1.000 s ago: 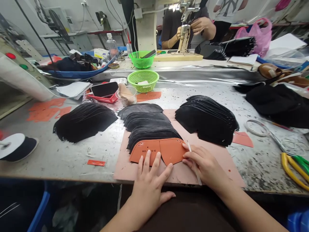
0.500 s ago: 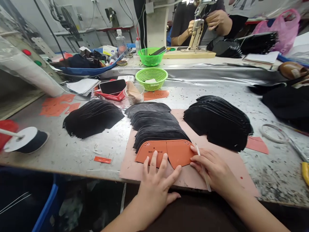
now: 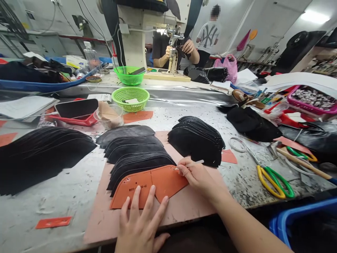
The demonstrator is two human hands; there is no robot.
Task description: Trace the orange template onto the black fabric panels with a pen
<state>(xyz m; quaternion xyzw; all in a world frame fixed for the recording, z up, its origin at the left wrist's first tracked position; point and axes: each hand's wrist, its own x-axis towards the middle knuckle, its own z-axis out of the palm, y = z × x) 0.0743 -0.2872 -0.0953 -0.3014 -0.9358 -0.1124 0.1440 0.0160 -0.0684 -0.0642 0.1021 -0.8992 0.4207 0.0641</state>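
An orange template with printed marks lies over the nearest of a fanned row of black leather pieces. My left hand rests on the template's lower edge, fingers spread. My right hand pinches a thin whitish marking pen, its tip at the upper right edge of the template. Under the work lies a pinkish board. Whether the tip touches the leather is hidden by its small size.
Stacks of black pieces lie left and right. Scissors with yellow and green handles lie at right. Green baskets and a phone stand behind. Across the bench, a person's hands work at a sewing machine.
My right hand has moved from the template's right side up to its upper right edge, turning the pen tip onto it. The left hand stays on the template. The view has swung right.
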